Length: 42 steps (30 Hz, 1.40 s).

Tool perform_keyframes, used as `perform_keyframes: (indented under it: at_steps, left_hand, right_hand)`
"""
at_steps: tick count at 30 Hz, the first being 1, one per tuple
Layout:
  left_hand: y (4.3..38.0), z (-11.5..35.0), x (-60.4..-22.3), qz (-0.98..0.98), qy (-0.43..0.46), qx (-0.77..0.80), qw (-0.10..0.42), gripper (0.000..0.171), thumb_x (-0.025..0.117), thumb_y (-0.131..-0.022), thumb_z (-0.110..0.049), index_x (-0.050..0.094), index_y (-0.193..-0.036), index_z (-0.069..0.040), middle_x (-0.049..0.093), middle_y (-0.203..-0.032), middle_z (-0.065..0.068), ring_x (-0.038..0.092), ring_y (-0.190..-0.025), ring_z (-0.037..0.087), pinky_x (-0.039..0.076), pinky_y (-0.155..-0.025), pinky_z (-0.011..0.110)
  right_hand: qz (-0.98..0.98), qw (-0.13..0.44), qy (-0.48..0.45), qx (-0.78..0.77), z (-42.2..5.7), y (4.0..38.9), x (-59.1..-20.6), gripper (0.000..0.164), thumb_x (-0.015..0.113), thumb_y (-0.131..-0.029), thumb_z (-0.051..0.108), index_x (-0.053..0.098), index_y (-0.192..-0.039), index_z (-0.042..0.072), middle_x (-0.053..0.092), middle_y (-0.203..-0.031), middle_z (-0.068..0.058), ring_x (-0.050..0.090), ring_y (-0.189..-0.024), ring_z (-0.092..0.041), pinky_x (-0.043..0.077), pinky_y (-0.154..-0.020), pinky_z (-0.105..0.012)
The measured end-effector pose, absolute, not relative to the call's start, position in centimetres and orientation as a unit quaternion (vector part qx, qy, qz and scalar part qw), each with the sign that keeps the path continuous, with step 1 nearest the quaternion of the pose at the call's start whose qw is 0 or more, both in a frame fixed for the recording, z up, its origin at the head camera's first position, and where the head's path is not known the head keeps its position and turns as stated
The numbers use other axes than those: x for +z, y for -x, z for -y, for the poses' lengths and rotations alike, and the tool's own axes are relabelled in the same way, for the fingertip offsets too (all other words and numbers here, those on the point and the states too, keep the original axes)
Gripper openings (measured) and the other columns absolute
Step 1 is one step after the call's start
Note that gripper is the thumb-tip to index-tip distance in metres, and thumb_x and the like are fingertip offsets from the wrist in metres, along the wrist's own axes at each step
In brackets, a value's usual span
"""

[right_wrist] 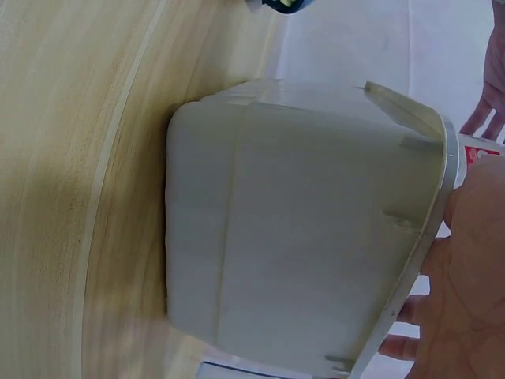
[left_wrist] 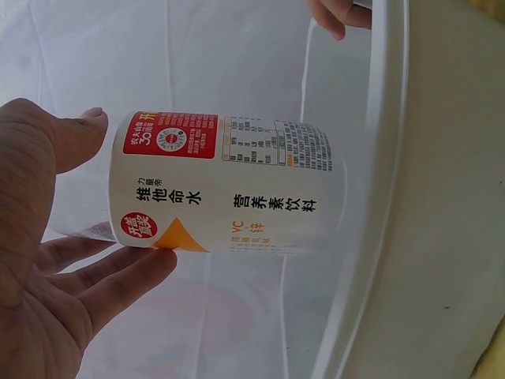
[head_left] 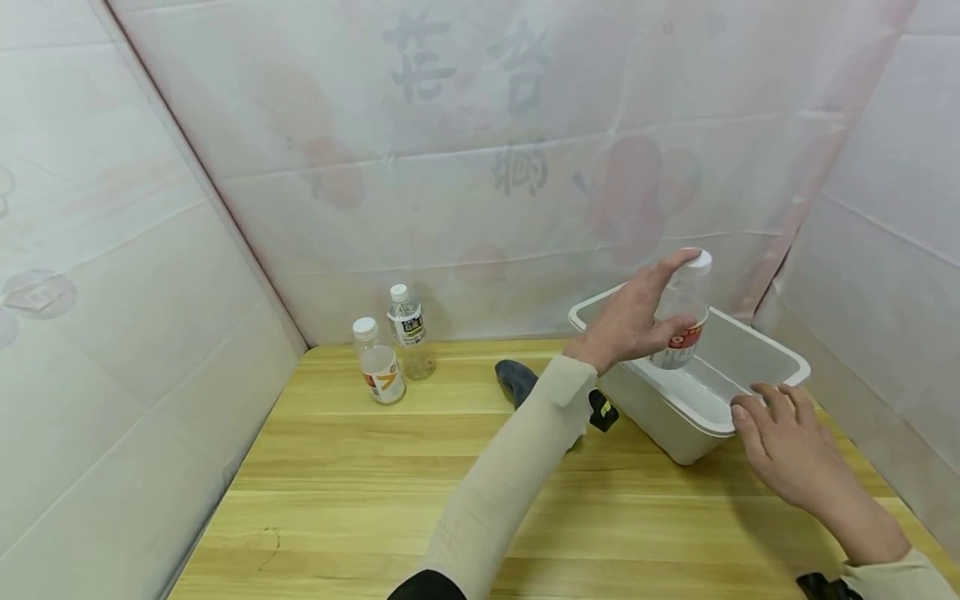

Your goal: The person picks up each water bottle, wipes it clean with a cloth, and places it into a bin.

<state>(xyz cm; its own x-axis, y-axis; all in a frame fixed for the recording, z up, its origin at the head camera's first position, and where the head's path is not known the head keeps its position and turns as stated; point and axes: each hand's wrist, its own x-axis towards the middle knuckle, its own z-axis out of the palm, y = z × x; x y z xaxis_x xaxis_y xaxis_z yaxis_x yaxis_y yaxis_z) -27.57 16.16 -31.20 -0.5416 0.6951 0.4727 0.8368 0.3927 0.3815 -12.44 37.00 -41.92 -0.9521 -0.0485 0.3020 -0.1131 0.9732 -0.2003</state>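
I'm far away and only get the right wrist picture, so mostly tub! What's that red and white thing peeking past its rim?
Observer: A bottle with a white cap.
Operator: Ooh! Are there more bottles?
Observer: Yes, two more bottles stand on the table, left of the tub in the head view.
Operator: Anything else lying near the tub?
Observer: A dark grey thing, partly hidden by the left sleeve; I can't tell what it is.

clear white-capped bottle (head_left: 688, 308), roughly upright, at mouth of white bin (head_left: 651, 408)
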Motion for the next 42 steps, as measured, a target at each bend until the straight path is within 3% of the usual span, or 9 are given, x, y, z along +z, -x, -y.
perform_keyframes:
  at_steps: [14,28,36,42]
  left_hand:
    - [27.5,-17.8,-33.0,0.841,0.448,-0.281,0.111,0.082,0.059,-0.083,-0.043,0.000,-0.140,-0.040,0.051,-0.111,-0.004,0.048,-0.095,0.005,0.044,-0.074,0.019]
    - [27.3,-19.6,-34.0,0.846,0.440,-0.277,0.117,0.081,0.057,-0.083,-0.044,0.000,-0.140,-0.040,0.052,-0.113,-0.002,0.049,-0.097,0.008,0.045,-0.074,0.021]
    - [27.1,-20.7,-35.2,0.868,0.413,-0.264,0.083,0.082,0.057,-0.083,-0.047,-0.002,-0.139,-0.045,0.050,-0.110,-0.006,0.050,-0.095,0.005,0.046,-0.071,0.019]
    - [27.2,-21.1,-36.4,0.873,0.402,-0.262,0.087,0.081,0.057,-0.083,-0.047,-0.002,-0.138,-0.045,0.051,-0.113,-0.005,0.051,-0.097,0.005,0.047,-0.069,0.021]
  right_hand:
    - [0.982,0.151,-0.036,0.105,-37.1,12.5,-42.2,0.032,0.028,-0.099,0.028,0.046,-0.119,0.010,0.033,-0.131,-0.026,0.018,-0.123,-0.052,0.026,-0.074,-0.069]
    - [0.982,0.150,-0.027,0.113,-37.0,12.4,-42.3,0.034,0.026,-0.099,0.029,0.045,-0.120,0.010,0.032,-0.133,-0.025,0.014,-0.128,-0.049,0.025,-0.075,-0.068]
    - [0.978,0.170,-0.041,0.111,-36.9,12.4,-42.4,0.032,0.028,-0.099,0.026,0.046,-0.118,0.008,0.035,-0.129,-0.027,0.018,-0.124,-0.051,0.026,-0.079,-0.067]
    - [0.978,0.176,-0.040,0.107,-36.9,12.5,-42.6,0.031,0.029,-0.099,0.025,0.046,-0.118,0.009,0.035,-0.129,-0.028,0.018,-0.124,-0.052,0.027,-0.076,-0.069]
